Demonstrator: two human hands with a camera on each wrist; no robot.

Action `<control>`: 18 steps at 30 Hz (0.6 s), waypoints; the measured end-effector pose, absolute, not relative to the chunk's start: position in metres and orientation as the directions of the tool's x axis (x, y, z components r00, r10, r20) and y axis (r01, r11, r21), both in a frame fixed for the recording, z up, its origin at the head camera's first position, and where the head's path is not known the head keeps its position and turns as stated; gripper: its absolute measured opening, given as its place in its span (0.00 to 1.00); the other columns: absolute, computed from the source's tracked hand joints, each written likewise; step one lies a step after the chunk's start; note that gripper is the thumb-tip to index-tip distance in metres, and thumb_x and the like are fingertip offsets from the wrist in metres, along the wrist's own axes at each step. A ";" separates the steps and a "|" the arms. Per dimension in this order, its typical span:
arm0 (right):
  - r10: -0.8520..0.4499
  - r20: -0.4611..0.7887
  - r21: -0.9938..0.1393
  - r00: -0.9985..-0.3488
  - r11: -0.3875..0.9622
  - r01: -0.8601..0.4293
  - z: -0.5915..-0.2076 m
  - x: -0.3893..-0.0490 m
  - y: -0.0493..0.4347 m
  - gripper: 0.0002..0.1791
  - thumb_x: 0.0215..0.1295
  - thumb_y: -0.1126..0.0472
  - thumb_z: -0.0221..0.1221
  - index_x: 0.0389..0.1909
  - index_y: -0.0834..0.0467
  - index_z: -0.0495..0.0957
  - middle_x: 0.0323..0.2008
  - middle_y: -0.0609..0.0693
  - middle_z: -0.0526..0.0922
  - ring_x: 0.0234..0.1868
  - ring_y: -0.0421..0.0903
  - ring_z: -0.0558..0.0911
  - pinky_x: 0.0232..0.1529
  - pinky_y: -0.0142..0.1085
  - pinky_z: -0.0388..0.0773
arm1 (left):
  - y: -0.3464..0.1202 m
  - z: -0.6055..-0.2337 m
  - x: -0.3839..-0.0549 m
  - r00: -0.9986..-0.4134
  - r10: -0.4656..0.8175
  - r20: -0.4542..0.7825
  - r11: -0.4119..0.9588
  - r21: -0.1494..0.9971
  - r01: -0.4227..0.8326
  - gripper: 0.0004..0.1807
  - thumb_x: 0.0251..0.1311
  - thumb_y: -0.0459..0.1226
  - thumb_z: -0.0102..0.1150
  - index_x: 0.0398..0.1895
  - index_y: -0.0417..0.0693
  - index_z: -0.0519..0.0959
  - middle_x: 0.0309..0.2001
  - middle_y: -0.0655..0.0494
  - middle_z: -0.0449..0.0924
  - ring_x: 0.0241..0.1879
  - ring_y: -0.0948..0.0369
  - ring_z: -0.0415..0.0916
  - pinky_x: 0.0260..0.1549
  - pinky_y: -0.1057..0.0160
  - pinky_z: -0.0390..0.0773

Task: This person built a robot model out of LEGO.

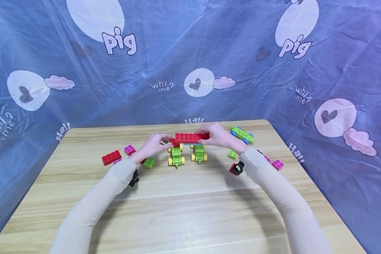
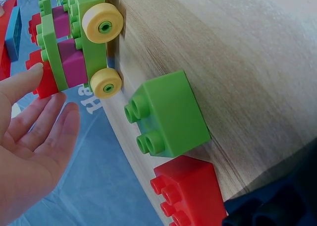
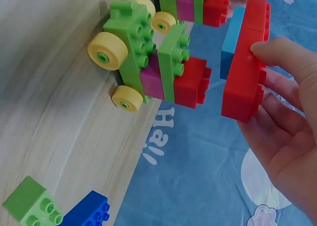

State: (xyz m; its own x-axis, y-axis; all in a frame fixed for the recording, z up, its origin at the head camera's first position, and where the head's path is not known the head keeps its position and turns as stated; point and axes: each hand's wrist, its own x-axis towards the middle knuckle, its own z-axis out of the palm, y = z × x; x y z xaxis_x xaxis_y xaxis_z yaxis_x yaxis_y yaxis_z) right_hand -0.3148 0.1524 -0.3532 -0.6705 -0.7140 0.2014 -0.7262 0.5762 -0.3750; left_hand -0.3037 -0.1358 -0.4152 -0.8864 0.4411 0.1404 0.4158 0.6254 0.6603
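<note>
My left hand [image 1: 155, 144] pinches the red brick [image 2: 47, 80] on top of the left toy car, thumb on one side and fingers below. That car stacks green and purple bricks on a green wheeled base [image 1: 176, 161] with yellow wheels. Beside it stands a similar right car [image 3: 131, 57], topped by another red brick [image 3: 190, 82]. My right hand [image 1: 218, 135] holds a long red block [image 3: 245, 62] with a seam across it, thumb on one face and fingers behind. A blue brick [image 3: 232, 45] is attached under the block, which is held above the cars, apart from the right car's red brick.
Loose bricks lie left: a red one [image 1: 112, 157], a pink one [image 1: 129, 149], a green one [image 2: 171, 114]. On the right are a small green brick [image 1: 232, 154], a black-and-red piece [image 1: 236, 168], a pink brick [image 1: 277, 164] and a green base with blue wheels [image 1: 242, 134].
</note>
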 end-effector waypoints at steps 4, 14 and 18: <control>-0.717 0.194 -0.369 -0.669 0.578 -0.727 -0.354 -0.323 0.150 0.19 0.58 0.60 0.67 0.50 0.63 0.83 0.47 0.56 0.87 0.44 0.47 0.85 0.44 0.38 0.83 | -0.136 -0.416 -0.303 -0.888 0.443 0.127 0.626 0.665 0.407 0.22 0.62 0.39 0.65 0.56 0.35 0.78 0.50 0.39 0.85 0.48 0.48 0.83 0.52 0.53 0.83; -0.709 0.155 -0.377 -0.688 0.602 -0.704 -0.353 -0.338 0.144 0.18 0.58 0.61 0.67 0.50 0.61 0.84 0.47 0.56 0.87 0.42 0.46 0.82 0.42 0.38 0.81 | -0.136 -0.415 -0.303 -0.895 0.427 0.126 0.623 0.677 0.393 0.23 0.62 0.40 0.65 0.56 0.35 0.78 0.51 0.40 0.85 0.49 0.48 0.83 0.52 0.52 0.83; -0.715 0.145 -0.381 -0.684 0.597 -0.706 -0.353 -0.342 0.142 0.19 0.58 0.61 0.67 0.51 0.62 0.83 0.47 0.56 0.87 0.45 0.49 0.84 0.47 0.41 0.82 | -0.136 -0.415 -0.303 -0.895 0.429 0.125 0.618 0.682 0.392 0.23 0.62 0.40 0.65 0.57 0.35 0.78 0.51 0.39 0.84 0.49 0.48 0.83 0.52 0.53 0.83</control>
